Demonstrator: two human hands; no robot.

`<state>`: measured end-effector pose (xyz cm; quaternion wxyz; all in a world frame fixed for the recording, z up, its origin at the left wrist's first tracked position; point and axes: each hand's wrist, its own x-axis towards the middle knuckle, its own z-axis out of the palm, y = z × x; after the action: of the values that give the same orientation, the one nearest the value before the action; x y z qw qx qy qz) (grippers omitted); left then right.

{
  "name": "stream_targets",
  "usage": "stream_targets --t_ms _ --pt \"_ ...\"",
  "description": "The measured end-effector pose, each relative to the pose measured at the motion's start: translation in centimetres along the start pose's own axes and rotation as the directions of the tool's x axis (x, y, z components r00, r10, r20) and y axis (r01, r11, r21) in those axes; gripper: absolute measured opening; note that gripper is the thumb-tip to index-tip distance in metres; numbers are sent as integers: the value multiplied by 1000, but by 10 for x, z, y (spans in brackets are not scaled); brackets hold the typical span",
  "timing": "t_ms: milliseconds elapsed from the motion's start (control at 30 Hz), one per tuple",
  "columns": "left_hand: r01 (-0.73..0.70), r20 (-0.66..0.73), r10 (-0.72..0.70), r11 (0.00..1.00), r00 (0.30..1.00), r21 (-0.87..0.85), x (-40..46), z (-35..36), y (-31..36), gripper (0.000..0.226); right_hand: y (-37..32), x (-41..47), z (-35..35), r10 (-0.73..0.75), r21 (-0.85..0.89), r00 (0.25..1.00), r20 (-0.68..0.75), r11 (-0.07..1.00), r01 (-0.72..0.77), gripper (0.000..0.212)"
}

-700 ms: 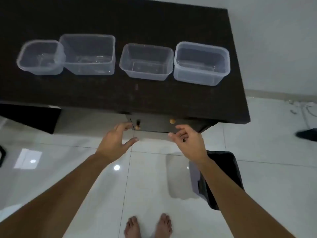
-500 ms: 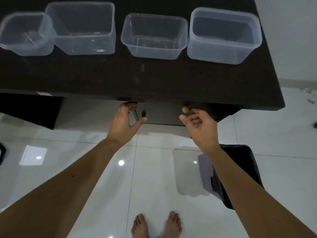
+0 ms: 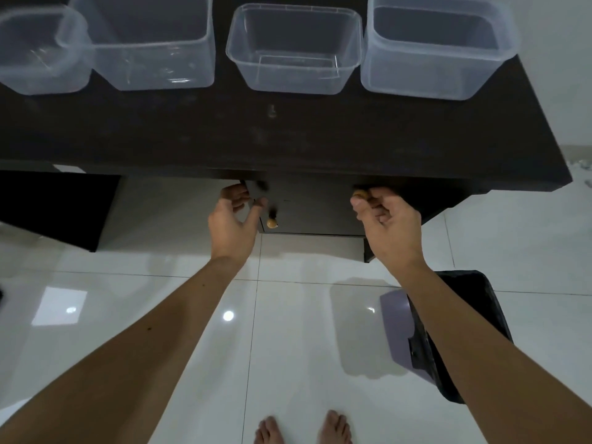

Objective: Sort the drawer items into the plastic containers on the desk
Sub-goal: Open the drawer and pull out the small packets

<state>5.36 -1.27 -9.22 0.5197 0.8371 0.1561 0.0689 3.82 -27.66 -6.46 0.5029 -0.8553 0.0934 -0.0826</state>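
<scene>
Drawer [image 3: 314, 206] sits under the desk [image 3: 288, 139] front edge, face dark, near centre frame. Right hand [image 3: 389, 227] at 1 o'clock of frame centre: fingers curled, thumb and fingertips [image 3: 371, 203] pinched on the right knob [image 3: 360, 195] at the drawer's upper right. Left hand [image 3: 232, 224] at 11 o'clock: fingers spread, wrapped round the drawer's left edge, thumb across the face; not closed on anything I can confirm. Left knob [image 3: 272, 222] is free, just at 4 o'clock of that thumb, not touched. Motion blur round the left fingertips, so exact contact is unclear. Whether the drawer is cracked open: cannot tell.

Four clear containers [image 3: 294, 49] in a row at 12 o'clock along the desk, all looking empty; the leftmost two touch or overlap. Bare strip of desk between containers and front edge.

Below: open tiled floor [image 3: 288, 331], bare feet [image 3: 301, 429] at 6 o'clock, black bin [image 3: 474, 315] at 4 o'clock just beside the right forearm.
</scene>
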Motion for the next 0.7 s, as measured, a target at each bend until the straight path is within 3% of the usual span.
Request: stream_targets --t_ms 100,267,433,700 --pt "8 -29 -10 998 1000 -59 2 4 0 33 1 1 0 -29 -57 1000 -3 998 29 36" --pt "-17 -15 17 1000 1000 2 2 3 4 32 1 -1 -2 -78 -104 997 0 992 77 35" --pt "25 34 -26 999 999 26 -10 -4 6 30 3 -15 -6 -122 -72 992 17 990 123 26" --pt "-20 51 17 998 999 58 -24 -12 8 32 2 -30 -9 -141 -36 990 26 989 142 21"
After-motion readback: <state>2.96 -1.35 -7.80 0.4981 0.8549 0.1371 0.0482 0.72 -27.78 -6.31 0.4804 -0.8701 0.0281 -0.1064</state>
